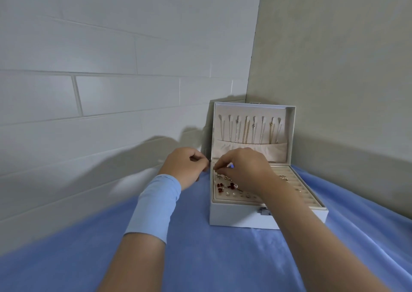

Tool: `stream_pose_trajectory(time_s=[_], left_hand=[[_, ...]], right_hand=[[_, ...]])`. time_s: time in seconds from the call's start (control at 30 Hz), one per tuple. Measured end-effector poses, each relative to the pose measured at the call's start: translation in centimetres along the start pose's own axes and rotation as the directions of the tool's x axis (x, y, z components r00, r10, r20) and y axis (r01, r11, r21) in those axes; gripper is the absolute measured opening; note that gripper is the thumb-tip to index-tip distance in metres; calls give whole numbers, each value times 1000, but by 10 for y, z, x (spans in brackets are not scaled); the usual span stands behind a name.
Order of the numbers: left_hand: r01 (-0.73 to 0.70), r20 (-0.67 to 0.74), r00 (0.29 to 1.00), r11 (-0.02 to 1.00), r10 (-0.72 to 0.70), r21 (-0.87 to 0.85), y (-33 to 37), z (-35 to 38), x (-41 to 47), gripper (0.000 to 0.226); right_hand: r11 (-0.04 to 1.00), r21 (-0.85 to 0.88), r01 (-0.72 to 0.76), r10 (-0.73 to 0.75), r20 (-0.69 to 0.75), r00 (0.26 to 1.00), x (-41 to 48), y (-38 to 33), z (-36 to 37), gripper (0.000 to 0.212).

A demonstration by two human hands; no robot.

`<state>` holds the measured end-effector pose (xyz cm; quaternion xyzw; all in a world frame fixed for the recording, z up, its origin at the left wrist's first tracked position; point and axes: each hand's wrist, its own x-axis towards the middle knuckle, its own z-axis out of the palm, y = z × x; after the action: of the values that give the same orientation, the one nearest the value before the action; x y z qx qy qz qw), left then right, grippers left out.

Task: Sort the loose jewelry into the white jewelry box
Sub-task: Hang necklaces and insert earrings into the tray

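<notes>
On blue cloth (200,258), in the corner of the walls. Left hand (188,169): fingers curled, tips pinching a small dark piece (209,159) just beside the white jewelry box (245,216), at its back-left corner. Right hand (245,169): low over the tray, pinching a blue-white piece (231,165). Tray already holds red pieces (225,187) and pale studs (236,194); rings (283,177) in the rolls to the right; necklaces (247,129) hung in the lid. No loose jewelry seen on the cloth. Judged nearly done: the two held pieces left to seat
</notes>
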<state>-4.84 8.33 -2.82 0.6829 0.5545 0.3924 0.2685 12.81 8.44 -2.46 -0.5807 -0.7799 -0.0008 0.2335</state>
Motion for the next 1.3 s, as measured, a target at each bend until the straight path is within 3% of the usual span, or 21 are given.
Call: stream_pose_trajectory(time_s=[0.23, 0.67, 0.83, 0.93, 1.03, 1.17, 1.3], left_hand=[[-23, 33, 999, 1000, 23, -9, -1, 6, 1, 16], [-39, 3, 999, 999, 39, -15, -1, 6, 2, 17], [-43, 9, 999, 999, 43, -6, 0, 7, 3, 19], [-56, 15, 998, 998, 56, -11, 2, 8, 3, 20], [-82, 26, 996, 996, 83, -24, 7, 9, 3, 20], [-123, 40, 991, 987, 128, -107, 21, 15, 0, 18], [-139, 44, 987, 967, 152, -215, 37, 27, -7, 17]], right_hand=[[987, -160, 28, -31, -21, 999, 6, 10, 12, 14], [993, -117, 19, -25, -43, 999, -1, 2, 6, 10], [990, -129, 55, -53, 23, 998, 4, 6, 9, 8], [999, -29, 14, -13, 38, 999, 4, 8, 7, 8], [984, 171, -50, 57, -33, 998, 1, 9, -6, 9], [901, 434, -1, 29, -59, 998, -13, 7, -34, 18], [869, 495, -15, 68, -88, 994, -28, 13, -53, 15]])
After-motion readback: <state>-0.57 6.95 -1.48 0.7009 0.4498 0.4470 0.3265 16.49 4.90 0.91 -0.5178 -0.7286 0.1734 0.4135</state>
